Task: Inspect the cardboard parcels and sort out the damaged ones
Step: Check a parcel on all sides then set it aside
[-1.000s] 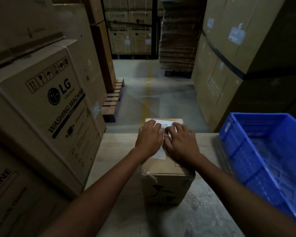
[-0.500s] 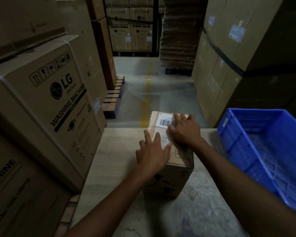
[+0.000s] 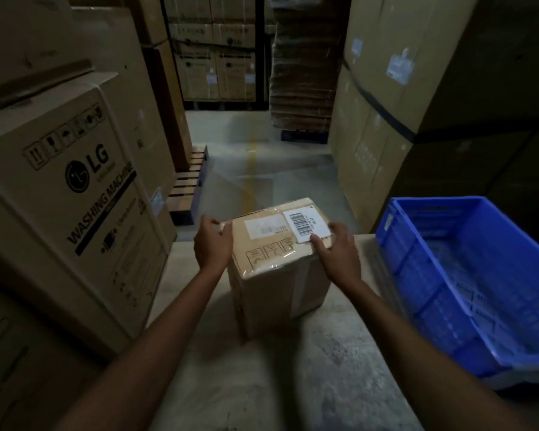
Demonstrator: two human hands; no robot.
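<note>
A brown cardboard parcel [image 3: 274, 275] stands upright on the grey table [image 3: 293, 377], taped along its top edges. Its top face carries a white barcode label and a paler address label. My left hand [image 3: 212, 244] grips the parcel's upper left edge, thumb over the top corner. My right hand [image 3: 336, 247] holds the upper right edge, with the thumb lying on the barcode label. One corner of the parcel points toward me.
A blue plastic crate [image 3: 467, 275] sits on the table's right side, close to the parcel. Large washing machine cartons [image 3: 69, 194] are stacked at the left. More tall cartons [image 3: 395, 98] rise at the right. An aisle with a wooden pallet [image 3: 189, 185] lies beyond the table.
The parcel has been turned up onto its end and rotated. Both hands moved from lying on its top to holding its upper side edges.
</note>
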